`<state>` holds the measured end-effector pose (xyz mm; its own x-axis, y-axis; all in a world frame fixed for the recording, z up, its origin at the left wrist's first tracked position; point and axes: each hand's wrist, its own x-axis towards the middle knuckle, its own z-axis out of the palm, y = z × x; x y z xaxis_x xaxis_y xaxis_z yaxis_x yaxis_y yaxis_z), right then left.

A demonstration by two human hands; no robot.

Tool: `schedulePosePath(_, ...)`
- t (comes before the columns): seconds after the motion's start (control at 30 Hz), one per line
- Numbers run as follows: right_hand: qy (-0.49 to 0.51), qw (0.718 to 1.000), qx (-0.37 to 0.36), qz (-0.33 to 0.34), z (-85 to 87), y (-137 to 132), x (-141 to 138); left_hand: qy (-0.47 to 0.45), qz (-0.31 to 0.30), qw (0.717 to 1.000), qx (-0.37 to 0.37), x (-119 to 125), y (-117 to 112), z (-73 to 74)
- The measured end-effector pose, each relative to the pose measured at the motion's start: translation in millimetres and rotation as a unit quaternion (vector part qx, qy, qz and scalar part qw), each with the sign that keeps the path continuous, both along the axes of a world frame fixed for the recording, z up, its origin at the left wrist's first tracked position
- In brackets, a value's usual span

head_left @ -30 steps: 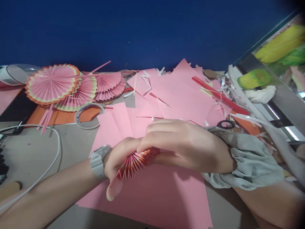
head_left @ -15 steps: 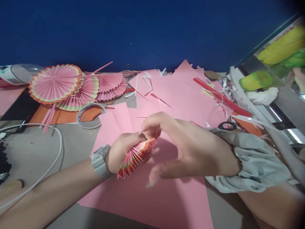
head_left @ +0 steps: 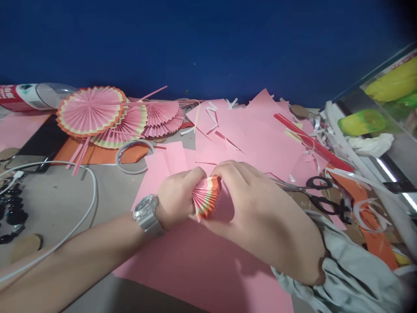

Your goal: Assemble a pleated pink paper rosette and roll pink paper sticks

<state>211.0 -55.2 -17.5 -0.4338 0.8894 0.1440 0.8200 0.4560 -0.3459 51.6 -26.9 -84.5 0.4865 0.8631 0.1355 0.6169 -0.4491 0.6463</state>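
Both my hands grip one pleated paper fan (head_left: 207,196), pink with orange, yellow and green edges, folded tight and held above a large pink sheet (head_left: 208,269). My left hand (head_left: 177,198), with a grey watch on its wrist, pinches the fan's left side with closed fingers. My right hand (head_left: 260,213), in a grey sleeve, curls round the fan's right side, fingers pressed on the pleats.
Finished round pleated fans (head_left: 89,111) lie at the back left on orange paper. A tape ring (head_left: 133,150), a white cable (head_left: 78,217), black scissors (head_left: 321,193), a red strip (head_left: 312,141), loose pink sheets (head_left: 254,139) and paper scraps surround my hands. A clear box (head_left: 384,108) stands at the right.
My right hand opened briefly, then closed again on the fan. The fan turned more upright and both hands moved slightly right and up. The scissors came into sight as the sleeve shifted.
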Motion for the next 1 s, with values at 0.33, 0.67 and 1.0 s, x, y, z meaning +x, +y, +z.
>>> schedulePosePath(0.33, -0.002, 1.0, 0.005, -0.027, -1.9, 0.9, -0.4, -0.005, 0.016, 0.998, 0.057, 0.0, -1.4, -12.3)
schedulePosePath(0.67, -0.022, 1.0, 0.002, 0.02, 6.9, 4.7, 12.8, -0.021, 0.022, 0.996, 0.08, 2.7, -2.4, -14.5)
schedulePosePath(1.0, -0.007, 0.994, -0.091, 0.065, 12.2, 30.3, 29.3, -0.079, -0.085, 0.993, 0.025, 2.9, 2.9, -8.7)
